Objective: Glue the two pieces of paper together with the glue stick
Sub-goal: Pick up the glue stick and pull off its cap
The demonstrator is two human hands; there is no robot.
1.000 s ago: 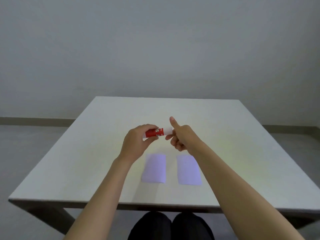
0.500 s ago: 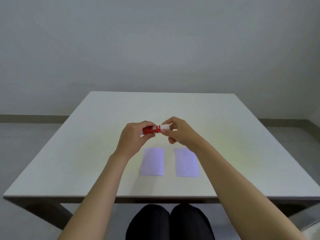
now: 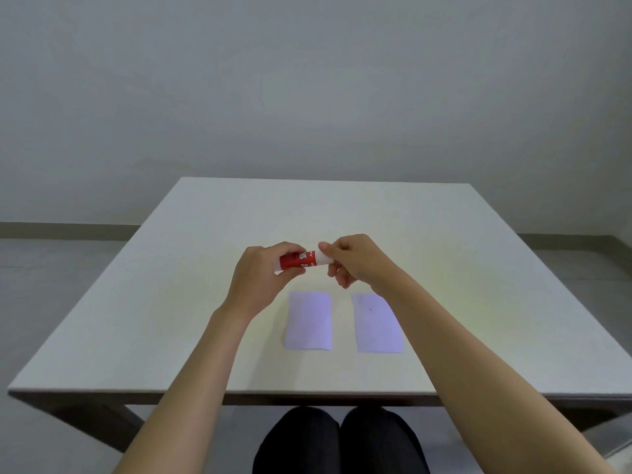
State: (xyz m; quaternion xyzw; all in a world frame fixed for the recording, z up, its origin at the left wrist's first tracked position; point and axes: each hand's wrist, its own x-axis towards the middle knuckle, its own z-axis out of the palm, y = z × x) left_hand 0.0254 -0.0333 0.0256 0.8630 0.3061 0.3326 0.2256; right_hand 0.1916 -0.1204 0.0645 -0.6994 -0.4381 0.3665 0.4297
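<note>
On the pale table (image 3: 205, 302), two lilac papers (image 3: 308, 321) lie flat and apart, unglued. Above them my left hand (image 3: 260, 278) grips the red glue stick (image 3: 301, 260) while my right hand (image 3: 355, 260) pinches its white cap, seemingly on; all gluing remains.

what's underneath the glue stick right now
The glue stick is held in the air by the left hand and right hand, over bare table. The spot directly beneath is partly hidden by fingers.
</note>
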